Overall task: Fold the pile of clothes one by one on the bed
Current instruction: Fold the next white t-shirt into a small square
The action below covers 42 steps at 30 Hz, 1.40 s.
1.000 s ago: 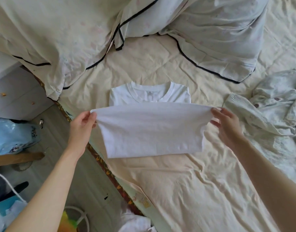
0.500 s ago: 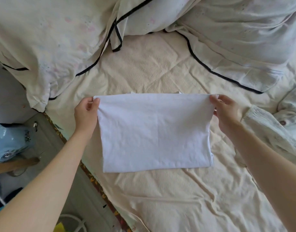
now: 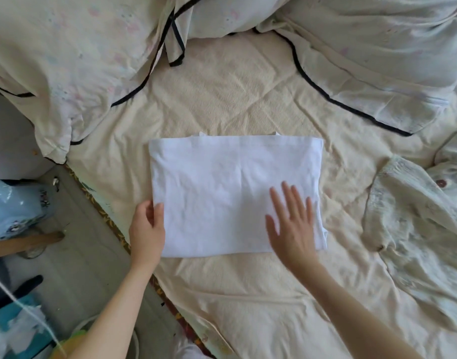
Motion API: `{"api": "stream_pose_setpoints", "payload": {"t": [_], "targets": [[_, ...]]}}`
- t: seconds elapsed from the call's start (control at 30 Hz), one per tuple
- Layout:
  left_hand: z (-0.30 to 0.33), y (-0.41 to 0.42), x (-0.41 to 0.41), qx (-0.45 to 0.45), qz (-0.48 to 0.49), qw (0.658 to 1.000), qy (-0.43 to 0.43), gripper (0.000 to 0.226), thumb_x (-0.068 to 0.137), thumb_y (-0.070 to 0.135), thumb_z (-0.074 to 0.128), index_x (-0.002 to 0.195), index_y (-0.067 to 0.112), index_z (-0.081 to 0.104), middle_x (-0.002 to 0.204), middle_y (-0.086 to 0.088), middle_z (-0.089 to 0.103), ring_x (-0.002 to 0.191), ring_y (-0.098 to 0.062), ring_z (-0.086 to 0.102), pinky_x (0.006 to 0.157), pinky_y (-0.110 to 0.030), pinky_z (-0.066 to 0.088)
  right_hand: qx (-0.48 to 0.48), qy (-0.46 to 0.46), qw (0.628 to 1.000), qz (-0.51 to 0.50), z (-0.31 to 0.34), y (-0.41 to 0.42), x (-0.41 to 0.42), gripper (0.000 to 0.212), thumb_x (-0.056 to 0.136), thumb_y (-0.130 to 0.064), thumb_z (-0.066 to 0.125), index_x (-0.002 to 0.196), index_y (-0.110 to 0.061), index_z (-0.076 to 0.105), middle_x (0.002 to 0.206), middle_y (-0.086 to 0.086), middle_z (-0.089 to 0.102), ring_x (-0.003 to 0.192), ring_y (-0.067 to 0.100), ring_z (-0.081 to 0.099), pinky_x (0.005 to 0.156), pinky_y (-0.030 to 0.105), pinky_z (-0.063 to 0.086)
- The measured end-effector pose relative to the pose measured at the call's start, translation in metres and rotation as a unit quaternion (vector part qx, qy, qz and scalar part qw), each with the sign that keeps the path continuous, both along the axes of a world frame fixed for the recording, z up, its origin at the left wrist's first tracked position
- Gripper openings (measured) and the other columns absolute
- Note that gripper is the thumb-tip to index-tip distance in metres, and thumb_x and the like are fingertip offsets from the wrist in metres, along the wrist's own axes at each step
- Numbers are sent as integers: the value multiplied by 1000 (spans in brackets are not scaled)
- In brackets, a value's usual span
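Note:
A white T-shirt [image 3: 235, 187] lies folded into a flat rectangle in the middle of the cream bed sheet [image 3: 248, 99]. My left hand [image 3: 147, 226] is at the shirt's lower left edge, with the thumb on top of the fabric and the fingers curled at the edge, pinching it. Flat on the shirt's lower right part lies my right hand [image 3: 292, 224], its fingers straight and spread. Small bits of the collar peek out along the far edge.
A crumpled pale green buttoned garment [image 3: 416, 229] lies on the bed to the right. Bedding with black piping [image 3: 79, 60] is heaped along the back. The bed's edge runs diagonally at the left, with floor, a blue bag [image 3: 12, 206] and clutter beyond.
The shirt's lower half was carried up over the collar and laid down. Both hands left the top corners; the left moved to the lower left edge, the right now lies flat on the shirt.

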<state>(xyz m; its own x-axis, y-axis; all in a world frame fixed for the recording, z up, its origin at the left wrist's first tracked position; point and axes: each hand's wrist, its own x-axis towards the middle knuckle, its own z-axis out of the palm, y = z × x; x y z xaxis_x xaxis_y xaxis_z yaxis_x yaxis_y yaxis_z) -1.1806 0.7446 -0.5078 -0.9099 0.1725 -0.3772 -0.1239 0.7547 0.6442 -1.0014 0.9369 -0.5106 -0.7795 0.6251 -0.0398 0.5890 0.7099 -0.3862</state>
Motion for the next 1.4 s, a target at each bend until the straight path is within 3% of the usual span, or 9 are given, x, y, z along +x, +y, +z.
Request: {"api": "stream_pose_setpoints", "payload": {"t": [0.23, 0.43, 0.57, 0.63, 0.73, 0.9, 1.1, 1.27, 1.4], "targets": [[4, -21, 23, -18, -9, 998, -61, 28, 97, 29, 50, 113, 7, 52, 93, 2, 55, 91, -16, 53, 62, -20, 39, 0, -118, 989, 89, -20, -38, 19, 60, 80, -21, 74, 135, -14, 53, 144, 17, 43, 133, 38, 40, 104, 61, 31], [31, -13, 29, -21, -9, 1000, -9, 22, 95, 26, 54, 101, 6, 56, 77, 9, 51, 68, 2, 50, 53, -9, 37, -29, -172, 979, 102, -12, -48, 0, 62, 83, -30, 68, 139, -17, 48, 149, 14, 38, 136, 38, 35, 106, 62, 28], [59, 12, 41, -6, -2, 1000, 19, 23, 94, 25, 56, 108, 6, 58, 80, 16, 52, 71, 18, 49, 58, -1, 37, -130, -168, 972, 96, -7, -41, -2, 54, 98, -28, 44, 149, -20, 28, 160, 7, 9, 147, 30, 3, 116, 50, -2], [71, 33, 49, 12, -11, 999, 36, 27, 93, 24, 57, 112, 4, 59, 82, 17, 52, 74, 19, 50, 61, 1, 36, -216, -79, 973, 31, 3, -36, 3, 43, 98, -20, 45, 141, -13, 43, 155, 11, 26, 145, 28, 20, 117, 43, 11], [87, 74, 65, 48, -54, 996, 60, 21, 92, 21, 60, 107, 5, 62, 81, 17, 53, 74, 8, 53, 65, -3, 37, -402, 64, 889, -209, 27, -21, 19, 26, 99, -20, 47, 119, -17, 63, 128, -1, 59, 121, 18, 54, 100, 30, 42], [80, 149, 115, 88, -154, 983, 51, 18, 89, 15, 63, 102, 2, 64, 92, -5, 64, 84, -20, 57, 74, -18, 37, -556, 211, 680, -428, 42, 13, 66, 23, 100, -29, 43, 104, -20, 65, 103, 4, 71, 94, 19, 69, 81, 31, 52], [37, 160, 160, 45, -348, 927, -129, 31, 96, 19, 51, 126, 14, 57, 112, -2, 59, 92, -16, 58, 84, -18, 43, -592, 185, 659, -426, 29, 21, 92, 28, 97, -34, 51, 111, -13, 63, 101, 8, 70, 94, 21, 67, 86, 35, 53], [22, 112, 134, 42, -149, 988, -14, 23, 92, 4, 53, 114, 4, 60, 104, -9, 58, 80, -14, 51, 67, -11, 36, -528, 157, 670, -498, 23, 22, 75, 33, 89, -19, 64, 116, -1, 58, 96, 11, 66, 77, 18, 63, 75, 33, 54], [8, 92, 111, -20, -75, 989, -128, 29, 90, 13, 61, 117, 2, 53, 98, -5, 56, 86, -20, 56, 74, -24, 39, -484, 132, 657, -563, 16, 16, 67, 33, 86, -24, 66, 109, -1, 59, 98, 15, 65, 69, 16, 62, 77, 35, 55]]}}
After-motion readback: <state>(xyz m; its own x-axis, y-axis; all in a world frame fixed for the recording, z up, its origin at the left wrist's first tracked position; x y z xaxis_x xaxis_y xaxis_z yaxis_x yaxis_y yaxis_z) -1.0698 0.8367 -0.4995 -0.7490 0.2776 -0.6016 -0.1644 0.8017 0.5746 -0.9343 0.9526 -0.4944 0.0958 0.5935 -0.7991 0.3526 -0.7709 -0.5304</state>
